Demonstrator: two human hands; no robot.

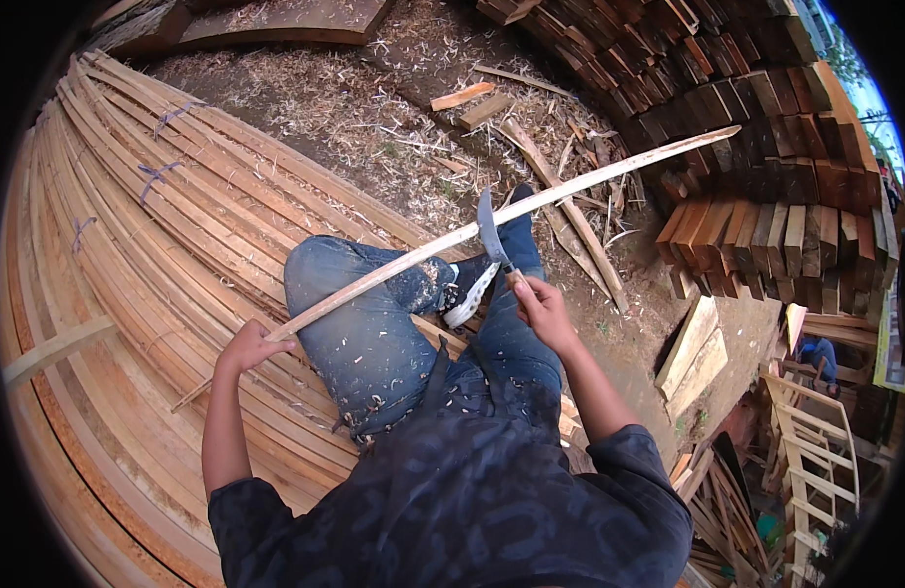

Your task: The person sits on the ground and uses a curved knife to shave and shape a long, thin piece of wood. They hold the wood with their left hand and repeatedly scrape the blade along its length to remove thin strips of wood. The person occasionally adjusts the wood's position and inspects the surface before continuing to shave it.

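A long pale wooden strip (pixel 393 268) lies slantwise across my right-bent lap, resting over my left thigh, its far end reaching up to the right. My left hand (pixel 248 349) is closed round its lower part, and a thin tapered end sticks out past the wrist. In my right hand (pixel 543 306) is a curved knife (pixel 489 227), gripped by its wooden handle. The grey blade stands upright against the strip, near its middle; whether it bites into the wood I cannot tell.
Long wooden strips (pixel 129 294), some tied in bundles, spread beneath me and to the left. Shavings and offcuts (pixel 570 240) litter the ground ahead. Stacked boards (pixel 756 240) rise at the right. Beyond, a wooden ladder-like frame (pixel 815 470) stands near a person in blue (pixel 818 359).
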